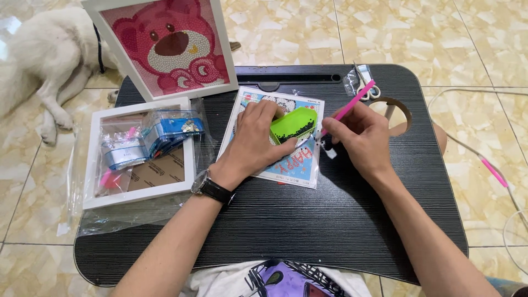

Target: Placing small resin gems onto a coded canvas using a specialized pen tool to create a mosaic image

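My left hand [254, 140] holds a bright green bead tray [292, 124] with small black beads in it, resting over a square picture canvas [275, 137] on the black lap table [308, 220]. My right hand [360, 136] grips a pink pen tool [352, 103], its tip pointing at the tray's right end. A black watch sits on my left wrist.
A finished framed picture of a pink bear [168, 44] leans at the table's back left. A white frame [137, 157] holds plastic bags of beads. Small scissors [366, 85] lie at the back right near a round cup hole [397, 115]. A white dog [44, 60] lies on the tiled floor.
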